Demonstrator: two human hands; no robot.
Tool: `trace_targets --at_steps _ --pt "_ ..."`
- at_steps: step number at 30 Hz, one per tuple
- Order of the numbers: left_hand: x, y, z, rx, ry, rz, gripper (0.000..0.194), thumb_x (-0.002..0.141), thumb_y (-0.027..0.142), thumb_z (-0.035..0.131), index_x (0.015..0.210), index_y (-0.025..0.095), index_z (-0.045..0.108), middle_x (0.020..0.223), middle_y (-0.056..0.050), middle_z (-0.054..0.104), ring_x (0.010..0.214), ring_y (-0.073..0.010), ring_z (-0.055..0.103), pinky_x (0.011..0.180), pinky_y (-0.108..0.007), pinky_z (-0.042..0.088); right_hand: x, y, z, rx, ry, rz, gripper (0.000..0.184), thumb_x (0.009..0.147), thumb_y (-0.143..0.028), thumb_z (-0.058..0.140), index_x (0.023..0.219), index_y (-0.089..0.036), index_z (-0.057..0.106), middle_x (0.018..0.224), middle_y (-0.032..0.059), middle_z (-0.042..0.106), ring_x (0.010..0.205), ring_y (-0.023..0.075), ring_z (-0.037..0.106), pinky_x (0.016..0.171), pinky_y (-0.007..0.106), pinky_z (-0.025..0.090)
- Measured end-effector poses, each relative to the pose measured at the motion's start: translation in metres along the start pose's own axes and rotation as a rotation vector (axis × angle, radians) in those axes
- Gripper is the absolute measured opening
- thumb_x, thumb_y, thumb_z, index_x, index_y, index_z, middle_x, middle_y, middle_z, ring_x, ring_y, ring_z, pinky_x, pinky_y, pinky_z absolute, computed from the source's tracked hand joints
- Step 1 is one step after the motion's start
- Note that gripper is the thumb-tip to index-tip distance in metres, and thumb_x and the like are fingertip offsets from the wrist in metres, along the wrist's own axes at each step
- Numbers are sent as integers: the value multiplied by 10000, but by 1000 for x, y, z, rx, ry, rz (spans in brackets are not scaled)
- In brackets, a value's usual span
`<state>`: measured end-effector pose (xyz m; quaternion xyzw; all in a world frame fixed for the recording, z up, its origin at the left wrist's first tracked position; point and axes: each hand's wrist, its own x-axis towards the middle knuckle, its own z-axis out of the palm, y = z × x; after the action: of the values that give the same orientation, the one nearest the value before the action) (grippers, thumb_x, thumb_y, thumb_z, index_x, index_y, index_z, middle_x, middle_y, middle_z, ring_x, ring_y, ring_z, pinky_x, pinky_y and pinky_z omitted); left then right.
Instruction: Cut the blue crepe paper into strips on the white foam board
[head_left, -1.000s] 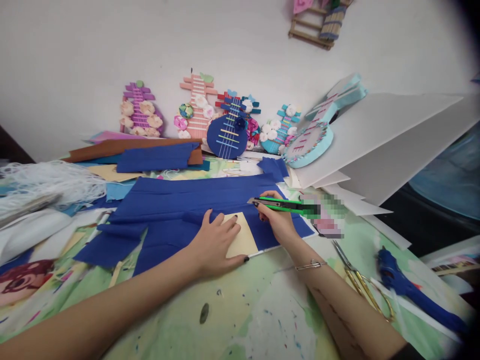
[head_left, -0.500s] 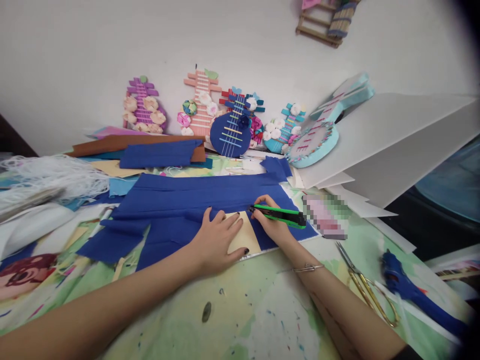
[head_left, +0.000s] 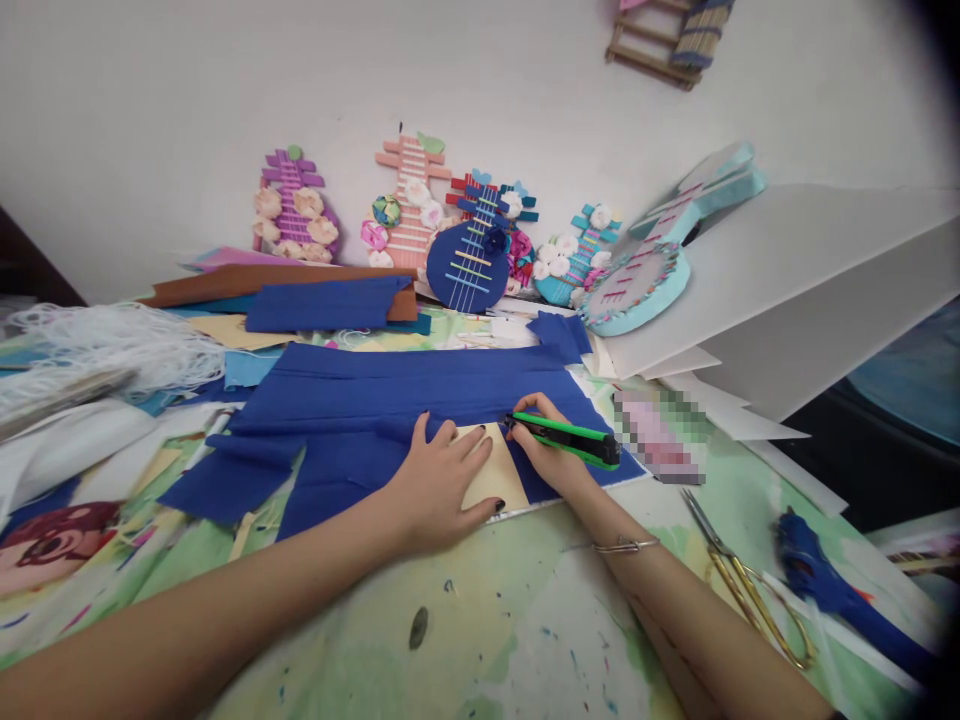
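Note:
My left hand [head_left: 442,485] lies flat with fingers spread, pressing a pale yellow card [head_left: 499,480] onto blue fabric [head_left: 420,375]. In my right hand [head_left: 551,455] is a green and black utility knife [head_left: 574,440], gripped with the fingers wrapped round it. Its tip end is at the card's upper right corner, over the fabric. Whether the blade touches the cloth is too small to tell. A white sheet edge shows beneath the fabric, near my right wrist.
Gold-handled scissors [head_left: 739,580] and a blue glue gun [head_left: 832,590] lie at the right. White cord [head_left: 112,350] is heaped at the left. Decorated lute-shaped crafts [head_left: 466,265] lean on the wall, with large white boards [head_left: 780,270] at the right.
The whole view has shifted slightly, so things appear a little further right. Both hands keep their places on the card and the knife; the knife's tilt differs slightly.

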<state>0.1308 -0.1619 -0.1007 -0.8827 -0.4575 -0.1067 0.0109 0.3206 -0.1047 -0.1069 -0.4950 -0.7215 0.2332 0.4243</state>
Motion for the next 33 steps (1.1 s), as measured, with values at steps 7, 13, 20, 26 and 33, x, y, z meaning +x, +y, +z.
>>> trace_targets --at_steps 7,13,20,26,33 --pt "0 2 -2 4 -14 -5 640 882 566 369 1387 174 399 1441 -115 404 1212 -377 372 1030 -678 121 -2 -3 0 -43 -9 27 128 747 -238 527 875 -249 525 733 -30 645 642 171 593 670 286 441" --pt "1 0 -1 -7 -15 6 692 867 588 373 1408 157 376 1445 -106 401 1205 -378 362 1032 -678 103 -3 -5 0 -71 -31 11 138 755 -240 525 892 -253 514 723 -43 645 635 164 593 650 270 420" --pt "2 -1 -2 -12 -12 5 692 868 586 369 1413 161 374 1446 -100 401 1204 -376 359 1039 -667 90 -2 -8 0 -154 -38 -16 132 744 -227 520 873 -256 513 761 -41 650 628 162 582 637 270 394" --pt "2 -2 -1 -19 -18 6 694 857 592 375 1416 180 369 1451 -95 396 1214 -384 356 1039 -665 98 -3 -6 1 -103 -2 -17 119 744 -235 522 861 -250 507 769 -28 639 653 167 590 643 273 416" --pt "2 -2 -1 -20 -22 6 700 860 598 369 1418 176 365 1458 -94 386 1224 -390 345 1039 -665 89 -4 -8 0 -96 -15 17 117 742 -231 535 853 -249 501 717 -40 623 638 167 583 639 271 415"
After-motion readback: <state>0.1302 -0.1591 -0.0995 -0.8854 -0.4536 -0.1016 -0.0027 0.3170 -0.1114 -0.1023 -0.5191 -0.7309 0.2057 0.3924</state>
